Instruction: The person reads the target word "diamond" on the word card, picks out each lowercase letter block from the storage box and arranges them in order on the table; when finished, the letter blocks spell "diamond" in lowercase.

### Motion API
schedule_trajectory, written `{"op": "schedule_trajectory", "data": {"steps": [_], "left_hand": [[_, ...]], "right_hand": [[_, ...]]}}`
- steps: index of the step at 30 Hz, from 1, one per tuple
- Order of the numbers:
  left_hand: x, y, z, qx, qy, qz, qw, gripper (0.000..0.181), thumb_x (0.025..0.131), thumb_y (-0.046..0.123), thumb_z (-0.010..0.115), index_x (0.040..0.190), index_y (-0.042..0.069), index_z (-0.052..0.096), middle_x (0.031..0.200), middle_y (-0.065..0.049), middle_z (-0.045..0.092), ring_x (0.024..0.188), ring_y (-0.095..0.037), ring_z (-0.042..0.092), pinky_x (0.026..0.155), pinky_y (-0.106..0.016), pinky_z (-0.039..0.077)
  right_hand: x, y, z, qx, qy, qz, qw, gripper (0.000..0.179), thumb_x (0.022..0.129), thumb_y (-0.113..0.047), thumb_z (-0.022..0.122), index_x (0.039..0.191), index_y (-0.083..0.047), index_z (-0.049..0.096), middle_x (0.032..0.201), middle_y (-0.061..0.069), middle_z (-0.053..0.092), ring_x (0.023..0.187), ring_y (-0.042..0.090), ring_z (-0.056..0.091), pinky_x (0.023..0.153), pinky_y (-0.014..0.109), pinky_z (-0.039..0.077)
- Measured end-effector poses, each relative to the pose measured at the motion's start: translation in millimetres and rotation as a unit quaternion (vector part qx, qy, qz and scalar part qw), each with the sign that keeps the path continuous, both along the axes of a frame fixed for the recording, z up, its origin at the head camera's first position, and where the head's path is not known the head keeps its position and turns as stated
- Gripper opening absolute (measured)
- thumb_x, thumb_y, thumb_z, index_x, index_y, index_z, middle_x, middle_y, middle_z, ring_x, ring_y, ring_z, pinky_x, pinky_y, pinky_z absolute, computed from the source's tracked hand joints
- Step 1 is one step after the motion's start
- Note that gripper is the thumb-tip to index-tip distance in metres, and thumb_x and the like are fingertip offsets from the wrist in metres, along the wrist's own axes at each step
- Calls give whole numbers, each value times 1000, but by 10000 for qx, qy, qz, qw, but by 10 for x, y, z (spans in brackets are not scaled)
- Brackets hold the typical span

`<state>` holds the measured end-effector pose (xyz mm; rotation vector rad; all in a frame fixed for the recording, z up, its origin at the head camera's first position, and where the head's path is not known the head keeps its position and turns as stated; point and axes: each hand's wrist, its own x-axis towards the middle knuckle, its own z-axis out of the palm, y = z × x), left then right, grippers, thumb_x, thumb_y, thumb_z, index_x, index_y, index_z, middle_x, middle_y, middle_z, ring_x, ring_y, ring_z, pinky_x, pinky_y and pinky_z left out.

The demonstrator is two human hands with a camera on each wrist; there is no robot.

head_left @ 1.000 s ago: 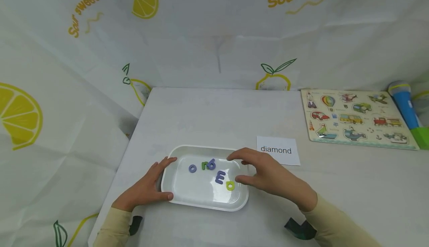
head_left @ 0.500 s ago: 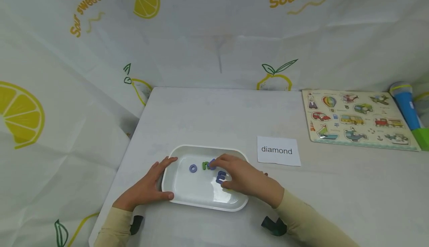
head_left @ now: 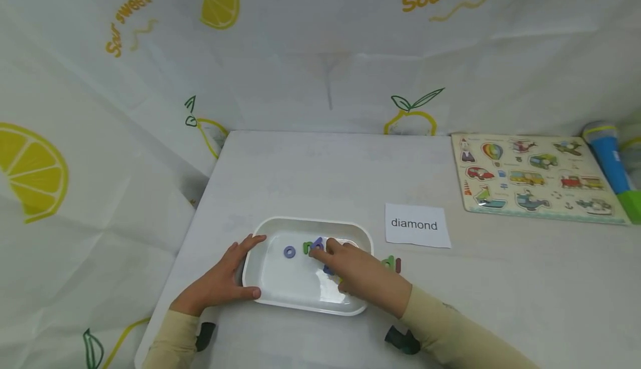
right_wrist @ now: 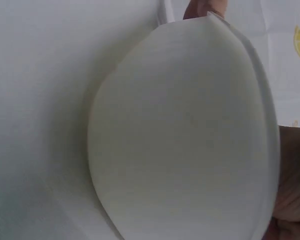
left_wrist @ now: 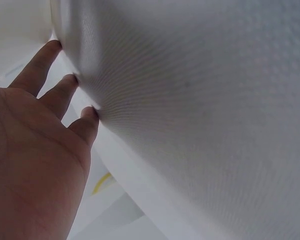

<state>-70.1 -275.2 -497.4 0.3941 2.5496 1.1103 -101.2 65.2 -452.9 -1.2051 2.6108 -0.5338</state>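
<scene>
In the head view a white tray (head_left: 280,294) stands near the table's front. My left hand (head_left: 220,283) rests at its left end with spread fingers, thumb and index at the rim. My right hand (head_left: 368,274) reaches over the right side, a finger touching or just above the letters. A purple letter o (head_left: 289,252) lies apart. A green letter n (head_left: 307,248) sits against a purple letter resembling a d (head_left: 318,243). Beneath my right fingers, a purple letter m (head_left: 328,270) is partly covered. The yellow letter is almost hidden.
Beside my right wrist lie a green letter (head_left: 387,263) and a dark red letter i (head_left: 398,265). A paper card (head_left: 418,235) reading "diamond" is behind them. A picture puzzle board (head_left: 536,196) and a blue toy microphone (head_left: 610,157) are at the back right.
My right hand has come left and in over the tray, covering the yellow letter and part of the purple m, and uncovering the letters beside the tray. My left hand stays put.
</scene>
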Motion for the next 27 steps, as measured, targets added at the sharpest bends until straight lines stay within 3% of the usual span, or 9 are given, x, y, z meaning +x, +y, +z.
{"op": "schedule_trajectory", "data": {"steps": [6, 13, 17, 20, 23, 27], "left_hand": [[8, 9, 5, -40, 69, 3, 10000, 102, 72, 44, 89, 156, 41, 31, 164, -19, 23, 147, -53, 10, 108, -75, 24], [1, 10, -9, -35, 151, -32, 9999, 103, 72, 43, 89, 156, 38, 31, 164, -21, 24, 146, -55, 13, 109, -75, 23], [1, 6, -13, -67, 122, -51, 9999, 103, 72, 43, 89, 156, 38, 30, 164, -21, 24, 146, -55, 13, 108, -76, 24], [-3, 3, -4, -88, 51, -37, 9999, 104, 72, 44, 89, 156, 40, 29, 164, -20, 23, 147, -55, 12, 108, -76, 25], [-6, -1, 10, -82, -1, -33, 10000, 105, 71, 44, 90, 156, 42, 29, 164, -19, 23, 147, -54, 11, 107, -76, 25], [2, -4, 30, -97, -78, 14, 9999, 104, 72, 46, 89, 156, 42, 29, 165, -19, 21, 147, -54, 9, 106, -77, 25]], "right_hand": [[22, -19, -43, -27, 431, 92, 9990, 69, 73, 11, 76, 136, -12, 59, 95, 4, 54, 73, 21, 52, 69, 29, 51], [6, -16, -30, -137, 326, 68, 9994, 49, 79, 12, 68, 123, -9, 67, 92, 6, 65, 83, 23, 62, 80, 34, 54], [-1, 40, 0, -696, -22, 273, 9972, 43, 78, 9, 69, 116, -11, 69, 89, -1, 64, 81, 15, 56, 77, 29, 50], [-2, 145, 47, -1614, -356, 462, 9852, 39, 82, 5, 74, 117, -11, 69, 89, -5, 62, 79, 9, 53, 72, 22, 49], [2, 337, 125, -2593, -638, 540, 9622, 42, 82, 6, 77, 119, -11, 68, 91, -6, 63, 79, 7, 56, 66, 20, 52], [-1, 701, 253, -3142, -1047, 13, 9436, 47, 83, 3, 80, 123, -19, 67, 95, -8, 65, 84, 9, 62, 66, 25, 58]]}}
